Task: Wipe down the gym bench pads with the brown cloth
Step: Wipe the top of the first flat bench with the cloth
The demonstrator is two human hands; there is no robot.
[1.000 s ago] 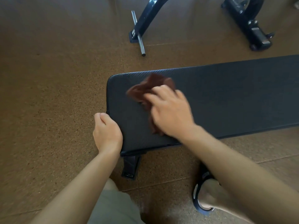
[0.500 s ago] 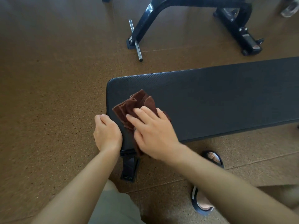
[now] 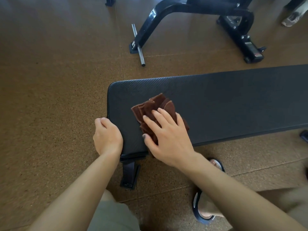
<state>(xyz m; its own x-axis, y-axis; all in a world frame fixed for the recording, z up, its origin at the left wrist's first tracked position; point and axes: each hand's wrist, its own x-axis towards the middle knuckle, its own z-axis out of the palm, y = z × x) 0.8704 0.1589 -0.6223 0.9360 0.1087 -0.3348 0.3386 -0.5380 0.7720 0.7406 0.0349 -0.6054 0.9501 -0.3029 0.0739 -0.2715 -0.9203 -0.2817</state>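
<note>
**Brown cloth pressed on the end of the bench**

While the left hand [image 3: 108, 137] curls over the near corner of the bench [image 3: 233, 104] and grips its edge, the right hand [image 3: 168, 139] lies flat on the brown cloth [image 3: 150, 108]. The right fingers are spread and fairly straight, so that grip is released; it presses the cloth down and does not squeeze it. The cloth is bunched in folds on the black pad, near the left end, and part of it pokes out past the fingertips. A bit of it hangs at the near edge under the palm. The bench stands on a brown speckled floor [image 3: 50, 97]. Its black foot [image 3: 130, 174] shows below the corner. A foot in a dark sandal [image 3: 205, 207] is on the floor under the right arm. Behind the bench stands a black machine frame [image 3: 166, 15] with a silver bar [image 3: 138, 45] beside it.
</note>
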